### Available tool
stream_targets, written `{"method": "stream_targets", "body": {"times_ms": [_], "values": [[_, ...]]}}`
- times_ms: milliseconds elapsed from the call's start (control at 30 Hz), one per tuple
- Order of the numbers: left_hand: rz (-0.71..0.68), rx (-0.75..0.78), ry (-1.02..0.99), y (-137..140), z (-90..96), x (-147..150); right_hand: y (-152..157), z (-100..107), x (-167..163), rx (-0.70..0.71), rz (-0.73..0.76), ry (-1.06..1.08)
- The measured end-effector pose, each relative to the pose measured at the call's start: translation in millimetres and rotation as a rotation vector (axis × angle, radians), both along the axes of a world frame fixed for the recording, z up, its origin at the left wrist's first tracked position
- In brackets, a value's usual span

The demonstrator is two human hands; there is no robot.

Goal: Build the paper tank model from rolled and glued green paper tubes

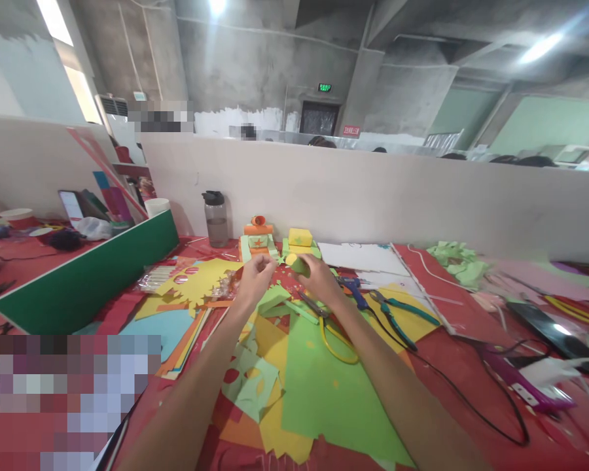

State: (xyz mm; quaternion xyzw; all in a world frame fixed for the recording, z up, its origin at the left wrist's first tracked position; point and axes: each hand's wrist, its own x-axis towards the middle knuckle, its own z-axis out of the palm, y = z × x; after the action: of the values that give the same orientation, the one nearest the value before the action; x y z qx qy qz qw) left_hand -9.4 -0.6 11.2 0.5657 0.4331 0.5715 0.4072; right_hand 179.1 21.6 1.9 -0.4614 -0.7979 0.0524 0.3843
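My right hand (318, 276) has its fingers closed on a small paper roll (298, 263), green with a yellow end. Just to its left, my left hand (256, 280) is in a pinch; anything between its fingertips is too small to make out. Beyond the hands stand two paper models: an orange and pale green one (259, 242) with a roll on top, and a yellow and green one (300, 239). Below the right wrist lie yellow-handled scissors (331, 333) on green foam or paper sheets (334, 392).
Teal-handled pliers (397, 314) and a blue glue gun (356, 291) with a black cord lie to the right. A water bottle (216, 221) stands by the white partition (285, 183). A green board (93, 281) edges the left side. Yellow cut-out sheets (201, 278) and scraps cover the red table.
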Motion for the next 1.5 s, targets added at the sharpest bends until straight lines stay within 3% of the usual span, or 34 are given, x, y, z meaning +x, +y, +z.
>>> {"method": "stream_targets", "body": {"times_ms": [200,533,967,1500], "values": [[0.056,0.083,0.205,-2.3,-1.6,0.4,-21.8,-1.8,21.1,0.168,-0.031,-0.221],[0.236,0.195,0.747,-11.3,-2.3,6.2,-35.0,3.2,15.2,0.176,-0.101,-0.268],[0.211,0.372,0.863,-17.7,-2.3,10.4,-33.6,-2.8,16.1,0.179,-0.080,-0.261],[0.214,0.434,0.974,-20.5,-3.1,10.9,-33.2,-0.4,16.5,0.182,-0.069,-0.243]]}}
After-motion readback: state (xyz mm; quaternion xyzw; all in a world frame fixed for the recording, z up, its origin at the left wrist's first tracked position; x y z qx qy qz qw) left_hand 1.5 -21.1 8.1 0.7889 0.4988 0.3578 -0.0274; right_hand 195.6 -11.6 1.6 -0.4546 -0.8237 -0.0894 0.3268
